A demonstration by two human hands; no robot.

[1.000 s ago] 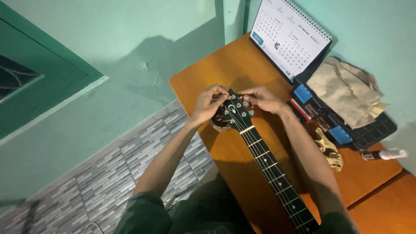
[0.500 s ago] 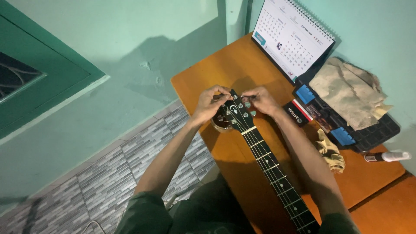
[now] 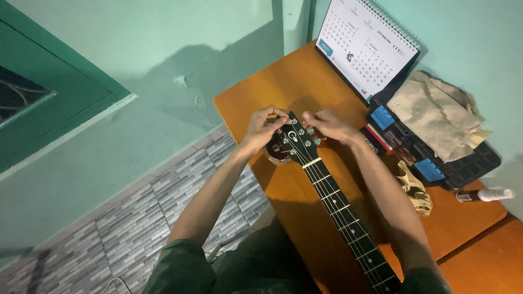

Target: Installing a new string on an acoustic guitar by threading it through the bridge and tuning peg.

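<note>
Left hand (image 3: 260, 130): fingers pinch the guitar headstock's (image 3: 292, 142) left edge.
Right hand (image 3: 330, 124): fingers seemingly grip a right-side tuning peg.
Counter (image 3: 256, 100): carries the headstock.

My left hand (image 3: 260, 130) and right hand (image 3: 328, 124) grip opposite sides of the black guitar headstock with silver tuning pegs (image 3: 294, 142), which lies on the orange wooden table (image 3: 283, 81). Far right stands a white spiral-bound desk calendar (image 3: 366, 46); a crumpled beige cloth (image 3: 436, 117) covers a black tool case (image 3: 463, 169).
</note>
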